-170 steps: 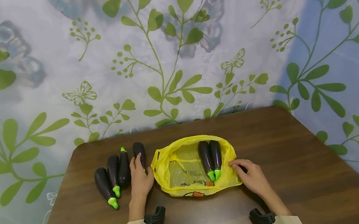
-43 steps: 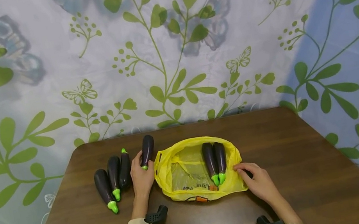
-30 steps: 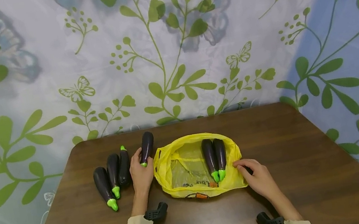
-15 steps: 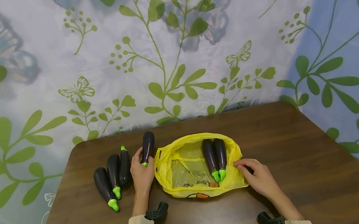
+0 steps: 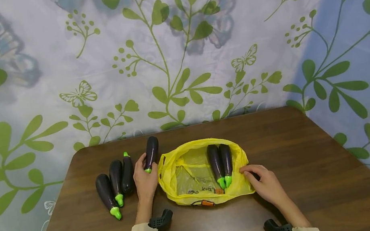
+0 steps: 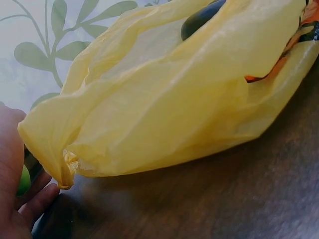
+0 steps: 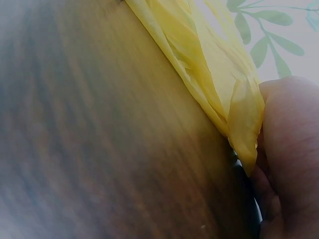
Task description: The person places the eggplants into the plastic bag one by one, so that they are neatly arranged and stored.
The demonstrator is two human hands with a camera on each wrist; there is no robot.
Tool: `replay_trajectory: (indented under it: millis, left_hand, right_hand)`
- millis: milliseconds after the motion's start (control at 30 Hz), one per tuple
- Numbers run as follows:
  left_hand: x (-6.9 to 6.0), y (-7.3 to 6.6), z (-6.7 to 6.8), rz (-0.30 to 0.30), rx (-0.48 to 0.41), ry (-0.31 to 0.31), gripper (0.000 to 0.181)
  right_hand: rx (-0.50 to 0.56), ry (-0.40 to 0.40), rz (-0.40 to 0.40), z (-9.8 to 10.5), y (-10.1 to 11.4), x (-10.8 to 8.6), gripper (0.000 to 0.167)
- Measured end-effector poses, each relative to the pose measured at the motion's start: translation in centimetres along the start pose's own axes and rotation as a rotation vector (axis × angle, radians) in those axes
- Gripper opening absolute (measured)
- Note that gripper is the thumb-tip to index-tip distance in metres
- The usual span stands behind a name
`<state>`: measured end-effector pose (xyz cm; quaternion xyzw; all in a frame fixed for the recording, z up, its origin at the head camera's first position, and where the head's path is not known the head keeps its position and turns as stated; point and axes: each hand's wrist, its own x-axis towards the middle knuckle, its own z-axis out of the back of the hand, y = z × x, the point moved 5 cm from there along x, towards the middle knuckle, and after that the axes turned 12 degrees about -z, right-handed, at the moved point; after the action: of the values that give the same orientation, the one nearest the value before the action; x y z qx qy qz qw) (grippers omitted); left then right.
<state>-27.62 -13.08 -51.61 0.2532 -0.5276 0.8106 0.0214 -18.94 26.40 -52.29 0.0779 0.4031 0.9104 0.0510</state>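
Note:
In the head view my left hand (image 5: 146,181) grips a dark purple eggplant (image 5: 152,149) by its lower part, the green stem end toward me. That eggplant stands just left of an opened yellow plastic bag (image 5: 174,197). Two more eggplants (image 5: 215,161) lie side by side inside the bag, at its right. My right hand (image 5: 264,184) pinches the bag's right edge between thumb and fingers. In the right wrist view the bag's corner (image 7: 244,134) meets the fingers of that hand (image 7: 294,154). Only the green stem (image 6: 23,180) of the held eggplant shows clearly in the left wrist view.
Left of my left hand lie three eggplants (image 5: 116,180) on the brown wooden table (image 5: 284,135). A leaf-patterned cloth (image 5: 174,52) hangs behind the table's back edge. Both wrists wear black camera mounts (image 5: 161,220).
Since the earliest frame my left hand has taken hold of the eggplant and shifted it slightly right, tilting it. Over the last second both hands have stayed nearly still; the view shifts slightly.

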Motion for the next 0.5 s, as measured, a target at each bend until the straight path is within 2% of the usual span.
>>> replay_trajectory:
  millis: [267, 500]
  left_hand:
    - [0.06, -0.08, 0.09, -0.004, -0.036, 0.002, 0.051]
    - [-0.12, -0.08, 0.25, 0.003, -0.064, -0.023, 0.049]
  right_hand:
    - [-0.001, 0.003, -0.004, 0.04, 0.2, 0.03, 0.019]
    - [-0.011, -0.002, 0.006, 0.01, 0.3, -0.04, 0.019]
